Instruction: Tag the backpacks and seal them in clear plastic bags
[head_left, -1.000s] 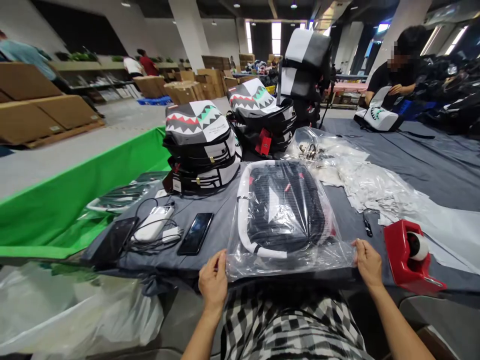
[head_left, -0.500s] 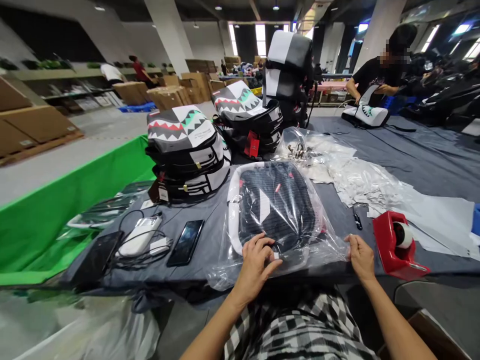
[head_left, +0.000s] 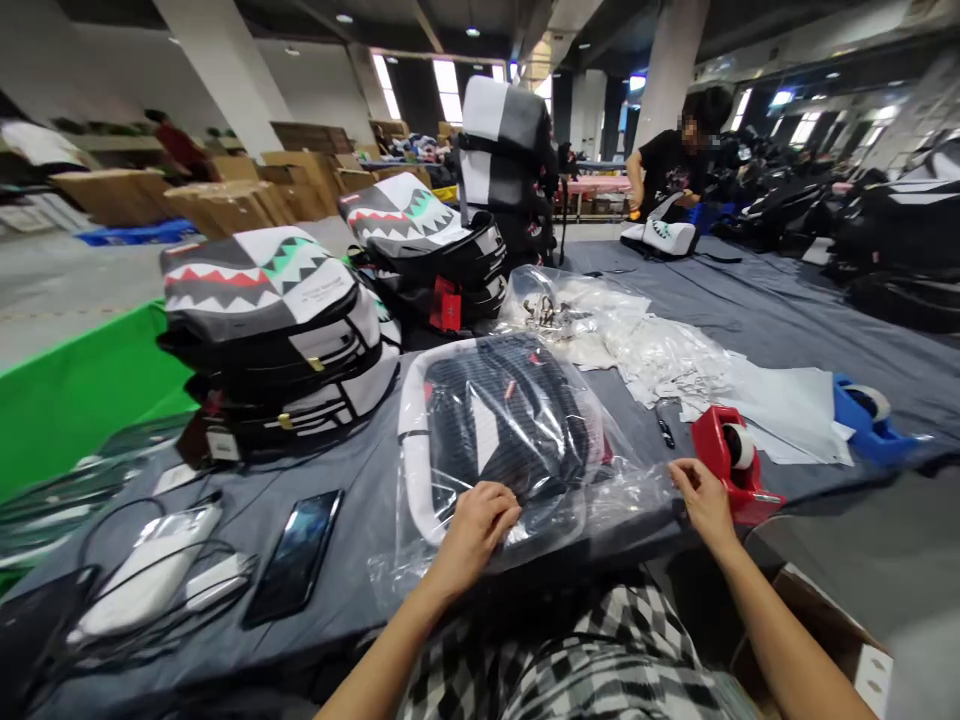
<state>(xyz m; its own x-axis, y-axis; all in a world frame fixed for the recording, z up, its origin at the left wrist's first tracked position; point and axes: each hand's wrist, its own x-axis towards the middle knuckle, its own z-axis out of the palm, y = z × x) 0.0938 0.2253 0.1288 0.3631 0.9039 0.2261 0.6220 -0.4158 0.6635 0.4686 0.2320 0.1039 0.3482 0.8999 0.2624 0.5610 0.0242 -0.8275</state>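
A black backpack with white edging (head_left: 517, 410) lies flat inside a clear plastic bag (head_left: 615, 490) at the table's front edge. My left hand (head_left: 480, 520) rests on the near side of the bag, its fingers curled together on the plastic. At the bag's right corner, my right hand (head_left: 697, 490) pinches the edge of the plastic between thumb and fingers. Just beyond the right hand stands a red tape dispenser (head_left: 726, 465), close to the fingers but with its body apart from the bag.
Backpacks with a shark-mouth print (head_left: 262, 330) stand at the left. A phone (head_left: 296, 555) and a white device with cables (head_left: 150, 570) lie nearer. Plastic bags (head_left: 660, 350) and a blue dispenser (head_left: 870, 420) are at right. A person (head_left: 667, 170) works across the table.
The view has turned to the right, bringing the blue dispenser into sight. My left hand's fingers have drawn together. My right hand is now closer to the red dispenser.
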